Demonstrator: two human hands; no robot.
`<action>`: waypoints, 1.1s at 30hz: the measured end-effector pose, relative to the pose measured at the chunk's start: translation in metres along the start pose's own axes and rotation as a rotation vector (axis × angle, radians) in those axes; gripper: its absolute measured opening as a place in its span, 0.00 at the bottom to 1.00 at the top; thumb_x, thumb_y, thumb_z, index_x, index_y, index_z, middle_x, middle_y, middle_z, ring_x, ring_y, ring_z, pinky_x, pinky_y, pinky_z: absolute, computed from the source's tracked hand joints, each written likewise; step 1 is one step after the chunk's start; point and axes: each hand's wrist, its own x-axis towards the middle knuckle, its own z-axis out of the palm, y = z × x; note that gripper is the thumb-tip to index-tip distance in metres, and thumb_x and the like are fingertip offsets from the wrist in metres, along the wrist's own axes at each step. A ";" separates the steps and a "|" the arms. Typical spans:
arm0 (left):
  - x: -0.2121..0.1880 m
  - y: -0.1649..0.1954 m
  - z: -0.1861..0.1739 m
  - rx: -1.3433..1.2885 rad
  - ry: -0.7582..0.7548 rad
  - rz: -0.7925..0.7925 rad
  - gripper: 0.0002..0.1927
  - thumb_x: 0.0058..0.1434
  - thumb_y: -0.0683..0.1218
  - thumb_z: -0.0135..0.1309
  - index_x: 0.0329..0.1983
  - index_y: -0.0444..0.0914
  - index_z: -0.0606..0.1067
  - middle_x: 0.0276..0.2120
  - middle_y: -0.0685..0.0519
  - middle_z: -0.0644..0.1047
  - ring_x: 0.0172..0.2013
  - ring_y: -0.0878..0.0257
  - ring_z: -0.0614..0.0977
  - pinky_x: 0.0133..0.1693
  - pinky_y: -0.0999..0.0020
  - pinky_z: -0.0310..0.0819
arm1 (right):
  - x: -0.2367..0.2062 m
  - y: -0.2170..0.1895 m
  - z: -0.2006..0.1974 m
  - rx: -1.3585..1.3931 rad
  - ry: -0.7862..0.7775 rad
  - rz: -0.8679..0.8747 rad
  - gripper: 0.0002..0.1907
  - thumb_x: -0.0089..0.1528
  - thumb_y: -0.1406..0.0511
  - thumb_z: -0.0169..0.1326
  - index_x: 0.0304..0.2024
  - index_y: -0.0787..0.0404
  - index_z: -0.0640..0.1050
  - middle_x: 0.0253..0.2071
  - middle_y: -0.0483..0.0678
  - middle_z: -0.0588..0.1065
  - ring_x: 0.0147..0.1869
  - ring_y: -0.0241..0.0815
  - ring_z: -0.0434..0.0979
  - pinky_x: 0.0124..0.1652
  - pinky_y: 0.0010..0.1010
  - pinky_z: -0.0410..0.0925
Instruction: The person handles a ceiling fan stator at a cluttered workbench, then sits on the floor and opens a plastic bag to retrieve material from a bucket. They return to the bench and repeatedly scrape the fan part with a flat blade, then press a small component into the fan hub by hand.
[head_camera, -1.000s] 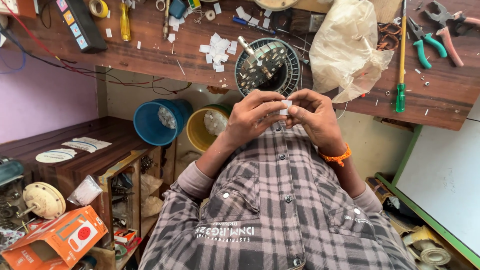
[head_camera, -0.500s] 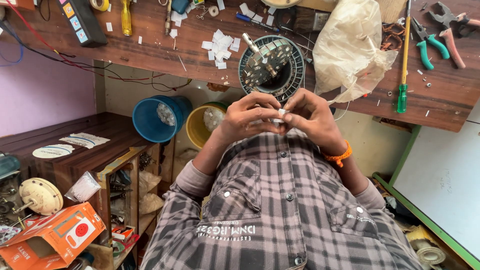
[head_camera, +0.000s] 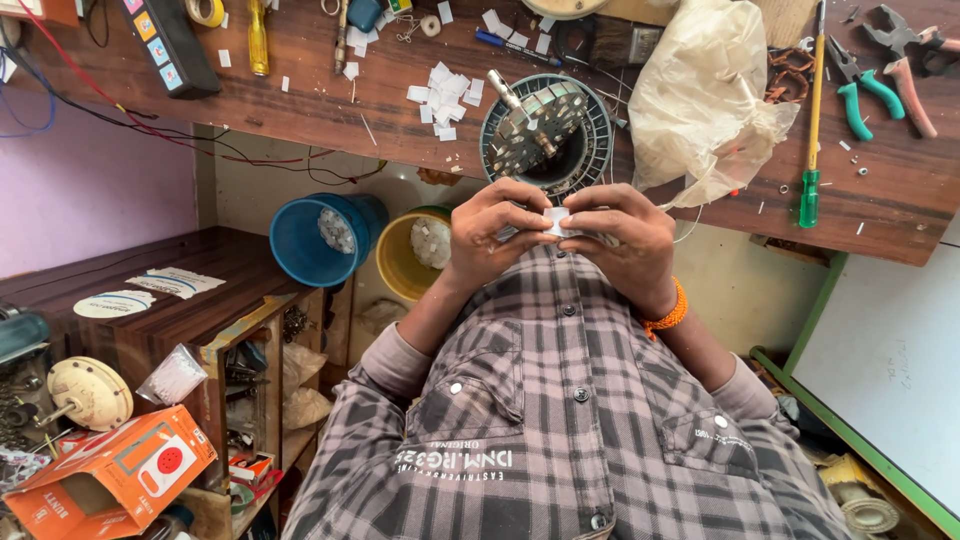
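My left hand (head_camera: 492, 232) and my right hand (head_camera: 620, 240) meet in front of my chest, just below the bench edge. Between their fingertips they pinch a small white paper piece (head_camera: 553, 221). An orange thread band (head_camera: 668, 311) circles my right wrist. Directly beyond the hands, a round motor stator (head_camera: 545, 130) with a metal shaft lies in a dark ring on the wooden bench (head_camera: 330, 95). A scatter of small white paper slips (head_camera: 445, 95) lies to the left of the stator.
A crumpled plastic bag (head_camera: 705, 95), a green-handled screwdriver (head_camera: 810, 180) and pliers (head_camera: 865, 90) lie on the bench's right part. A blue bucket (head_camera: 310, 240) and a yellow bucket (head_camera: 405, 260) stand under the bench. An orange box (head_camera: 110, 480) sits at lower left.
Both hands stay together on the white paper piece; the fingers have shifted slightly around it. The view has moved a little.
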 end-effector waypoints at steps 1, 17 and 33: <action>-0.001 -0.002 0.000 -0.012 0.003 -0.003 0.11 0.57 0.39 0.70 0.41 0.37 0.80 0.45 0.49 0.80 0.45 0.62 0.83 0.45 0.68 0.81 | 0.001 -0.001 0.000 0.003 0.011 0.009 0.14 0.56 0.70 0.71 0.43 0.61 0.83 0.48 0.51 0.79 0.50 0.42 0.82 0.47 0.29 0.77; -0.016 -0.027 0.010 -0.400 0.014 -0.176 0.08 0.64 0.35 0.63 0.45 0.32 0.79 0.51 0.46 0.77 0.40 0.67 0.84 0.40 0.73 0.85 | 0.003 0.003 0.005 0.025 0.026 -0.021 0.11 0.59 0.73 0.68 0.44 0.63 0.82 0.49 0.52 0.80 0.48 0.43 0.84 0.46 0.29 0.79; -0.013 -0.013 0.011 -0.285 0.146 -0.182 0.05 0.61 0.35 0.64 0.39 0.33 0.81 0.46 0.50 0.77 0.37 0.69 0.84 0.36 0.73 0.82 | 0.011 0.011 0.004 0.139 -0.031 0.007 0.13 0.57 0.73 0.68 0.45 0.65 0.82 0.52 0.52 0.80 0.53 0.41 0.84 0.51 0.29 0.79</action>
